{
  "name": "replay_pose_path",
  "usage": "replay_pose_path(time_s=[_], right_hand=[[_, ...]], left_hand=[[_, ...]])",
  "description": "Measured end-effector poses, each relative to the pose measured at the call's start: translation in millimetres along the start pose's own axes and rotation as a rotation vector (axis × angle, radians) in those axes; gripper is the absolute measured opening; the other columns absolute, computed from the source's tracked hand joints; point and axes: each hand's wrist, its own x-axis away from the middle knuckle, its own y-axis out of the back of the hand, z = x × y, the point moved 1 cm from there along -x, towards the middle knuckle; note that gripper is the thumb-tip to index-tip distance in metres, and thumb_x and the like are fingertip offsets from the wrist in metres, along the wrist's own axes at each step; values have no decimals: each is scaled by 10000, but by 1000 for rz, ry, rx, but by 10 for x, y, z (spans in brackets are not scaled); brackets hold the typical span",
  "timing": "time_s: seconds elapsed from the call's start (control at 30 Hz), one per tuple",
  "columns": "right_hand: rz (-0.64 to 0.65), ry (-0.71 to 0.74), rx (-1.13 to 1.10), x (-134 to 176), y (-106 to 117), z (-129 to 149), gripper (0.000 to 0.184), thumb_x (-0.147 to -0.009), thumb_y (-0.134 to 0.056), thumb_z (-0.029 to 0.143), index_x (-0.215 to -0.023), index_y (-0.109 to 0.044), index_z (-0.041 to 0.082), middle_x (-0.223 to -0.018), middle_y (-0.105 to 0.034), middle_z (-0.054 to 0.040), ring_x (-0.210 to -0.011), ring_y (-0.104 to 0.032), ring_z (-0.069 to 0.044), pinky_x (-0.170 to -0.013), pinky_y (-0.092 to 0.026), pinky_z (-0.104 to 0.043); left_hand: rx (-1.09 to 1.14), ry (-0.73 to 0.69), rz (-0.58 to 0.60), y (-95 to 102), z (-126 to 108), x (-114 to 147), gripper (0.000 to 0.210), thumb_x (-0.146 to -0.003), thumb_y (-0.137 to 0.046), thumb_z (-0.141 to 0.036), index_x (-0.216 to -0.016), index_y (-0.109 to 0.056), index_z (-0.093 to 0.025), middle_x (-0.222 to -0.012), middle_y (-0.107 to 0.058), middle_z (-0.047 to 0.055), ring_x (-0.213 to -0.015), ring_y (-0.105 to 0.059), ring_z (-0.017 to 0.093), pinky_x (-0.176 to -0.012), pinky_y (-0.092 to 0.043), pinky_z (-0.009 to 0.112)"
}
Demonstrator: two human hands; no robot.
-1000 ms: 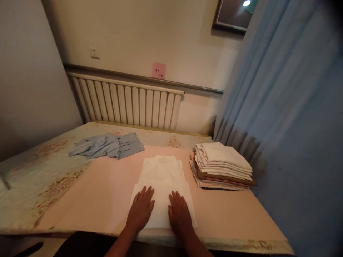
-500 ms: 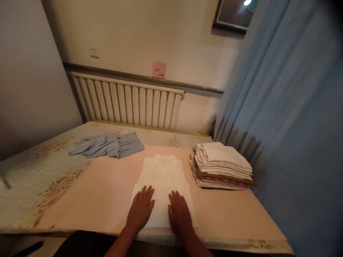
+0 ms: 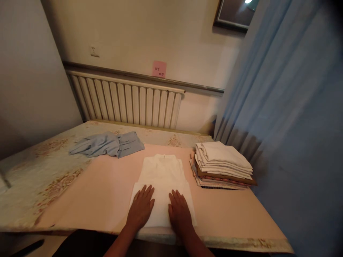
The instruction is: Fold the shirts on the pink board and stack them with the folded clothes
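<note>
A white shirt (image 3: 162,171) lies in front of me on a pink cloth, its collar end pointing away and its lower part folded up over itself. My left hand (image 3: 141,207) rests flat on the left side of the folded part, fingers stretched out. On the right side of that same part lies my right hand (image 3: 180,211), also flat with fingers extended. Both palms press on the fabric and neither grips it. What is under the palms is hidden.
The pink cloth (image 3: 102,194) covers part of a floral tablecloth (image 3: 59,184). To the right stands a stack of folded clothes (image 3: 225,160). A crumpled blue garment (image 3: 107,144) lies back left. Behind are a radiator (image 3: 128,101) and a pink note (image 3: 159,69); a blue curtain (image 3: 284,117) hangs right.
</note>
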Motion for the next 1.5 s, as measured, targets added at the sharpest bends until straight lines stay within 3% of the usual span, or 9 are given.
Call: replay_pose_path(time_s=[1.5], right_hand=[[8, -3, -6, -10, 60, 25, 411, -905, -449, 185, -1307, -535, 179, -1386, -522, -83, -1338, -405, -242, -1102, -342, -462]], left_hand=[[37, 21, 23, 36, -18, -8, 468, -957, -360, -364, -1404, -437, -251, -1465, -442, 23, -1380, -345, 251, -1089, -339, 457]])
